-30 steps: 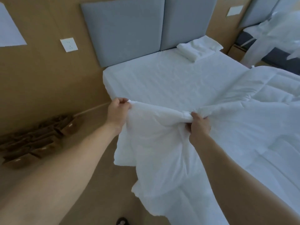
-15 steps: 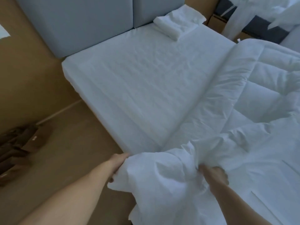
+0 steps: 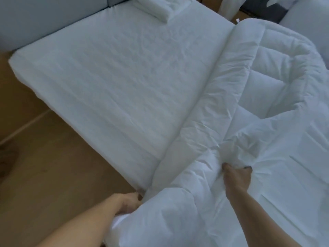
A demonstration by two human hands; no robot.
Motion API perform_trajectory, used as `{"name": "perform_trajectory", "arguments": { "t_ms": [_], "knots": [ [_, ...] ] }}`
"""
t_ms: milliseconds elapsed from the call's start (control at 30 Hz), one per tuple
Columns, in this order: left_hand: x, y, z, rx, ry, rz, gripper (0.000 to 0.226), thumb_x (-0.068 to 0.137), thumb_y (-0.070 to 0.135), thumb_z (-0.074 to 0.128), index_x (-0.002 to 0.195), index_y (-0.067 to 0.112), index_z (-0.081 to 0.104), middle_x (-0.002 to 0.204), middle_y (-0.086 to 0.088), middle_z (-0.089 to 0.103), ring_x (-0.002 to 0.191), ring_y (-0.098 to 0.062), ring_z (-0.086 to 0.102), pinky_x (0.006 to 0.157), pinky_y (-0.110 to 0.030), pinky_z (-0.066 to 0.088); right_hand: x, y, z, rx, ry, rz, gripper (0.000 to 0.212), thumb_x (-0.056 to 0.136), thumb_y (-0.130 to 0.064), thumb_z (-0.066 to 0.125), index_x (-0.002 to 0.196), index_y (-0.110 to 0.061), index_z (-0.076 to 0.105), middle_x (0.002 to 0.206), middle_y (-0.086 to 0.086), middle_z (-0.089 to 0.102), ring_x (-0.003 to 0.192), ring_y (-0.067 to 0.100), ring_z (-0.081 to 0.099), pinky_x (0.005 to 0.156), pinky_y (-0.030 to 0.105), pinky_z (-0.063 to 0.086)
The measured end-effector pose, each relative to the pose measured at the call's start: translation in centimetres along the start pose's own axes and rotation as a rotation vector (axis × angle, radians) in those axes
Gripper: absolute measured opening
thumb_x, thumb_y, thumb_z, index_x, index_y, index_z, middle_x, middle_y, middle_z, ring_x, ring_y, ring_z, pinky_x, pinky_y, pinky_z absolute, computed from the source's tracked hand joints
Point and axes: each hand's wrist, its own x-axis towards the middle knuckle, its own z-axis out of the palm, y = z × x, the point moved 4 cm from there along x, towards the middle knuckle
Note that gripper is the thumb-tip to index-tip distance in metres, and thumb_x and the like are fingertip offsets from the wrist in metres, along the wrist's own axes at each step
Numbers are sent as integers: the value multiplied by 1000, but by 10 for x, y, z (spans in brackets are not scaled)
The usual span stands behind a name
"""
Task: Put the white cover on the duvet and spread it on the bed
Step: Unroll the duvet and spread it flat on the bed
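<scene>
Only the right hand (image 3: 236, 177) shows fingers pinching the white cover (image 3: 178, 220); left hand (image 3: 127, 202) hides its fingers, grip unclear.

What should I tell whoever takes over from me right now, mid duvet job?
Left hand: grips the white cover at its near edge, by the corner of the bed; fingers partly hidden.
Right hand: pinches a bunch of the cover further in.
Duvet: heaped on the bed's right half, its quilted far part bare.
Done: cover seems to be on the near part only.
Left: draw the cover over the rest, then spread it flat across the bed.
</scene>
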Motion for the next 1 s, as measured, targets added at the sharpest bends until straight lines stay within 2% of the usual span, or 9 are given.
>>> {"name": "perform_trajectory", "arguments": {
  "t_ms": [100, 167, 267, 333, 467, 633, 833, 900, 1000],
  "knots": [
    [-4, 15, 7, -4, 46, 120, 51, 92, 44, 62, 138, 26, 51, 147, 1, 49, 128, -17, 49, 102, -28, 38, -9, 1, -3, -6, 48, -21, 62, 80, -10, 69, 136, -5, 44, 128, 19, 58, 113, 37, 58, 94, 38, 44],
    [-17, 26, 3, -27, 102, 207, 33, 93, 42, 62, 122, 26, 63, 133, 6, 58, 113, -14, 55, 93, -26, 42, -22, 3, -6, -14, 69, -35, 61, 82, -8, 66, 138, -3, 44, 132, 19, 57, 118, 38, 56, 99, 39, 43],
    [-46, 32, -23, -31, 178, 326, 56, 82, 54, 70, 129, 24, 61, 124, 12, 57, 109, -11, 54, 90, -23, 41, -45, 4, -14, -10, 100, -20, 57, 82, -8, 65, 136, -1, 47, 131, 19, 58, 119, 39, 56, 102, 43, 44],
    [-73, 28, -53, -104, 278, 363, 66, 70, 60, 76, 126, 26, 64, 125, 7, 64, 112, -16, 60, 93, -26, 45, -60, 3, -23, -5, 124, 0, 52, 81, -9, 64, 130, 0, 52, 126, 20, 61, 114, 41, 58, 99, 45, 47],
    [-141, 28, -125, -182, 561, 502, 38, 88, 39, 71, 123, 24, 66, 118, 3, 68, 106, -18, 61, 92, -29, 46, -91, -18, -40, 13, 127, -37, 45, 80, -5, 60, 124, -3, 56, 120, 19, 62, 108, 40, 60, 94, 44, 48],
    [-229, 49, -223, -62, 956, 564, 32, 94, 40, 61, 110, 14, 64, 109, -9, 68, 102, -29, 63, 89, -40, 51, -127, -43, -31, 20, 77, -75, 47, 81, -5, 57, 128, -8, 55, 120, 20, 62, 105, 41, 59, 94, 45, 47],
    [-287, 82, -324, 127, 1188, 503, 27, 95, 46, 56, 89, 19, 54, 91, -6, 64, 87, -32, 61, 71, -37, 46, -148, -104, 26, 54, -48, -195, 55, 83, -13, 55, 138, -11, 51, 129, 17, 61, 115, 40, 57, 98, 47, 45],
    [-300, 91, -355, 174, 1267, 476, 29, 96, 46, 53, 88, 18, 53, 90, -8, 63, 84, -33, 59, 70, -38, 46, -150, -129, 53, 45, -95, -224, 55, 81, -18, 53, 136, -12, 53, 126, 16, 62, 111, 39, 58, 94, 45, 47],
    [-319, 98, -401, 175, 1377, 468, 31, 97, 44, 52, 93, 13, 55, 92, -10, 63, 82, -32, 56, 71, -38, 44, -157, -166, 92, 13, -180, -253, 46, 85, -9, 52, 130, -12, 57, 119, 14, 65, 104, 37, 60, 87, 41, 49]
  ]
}}
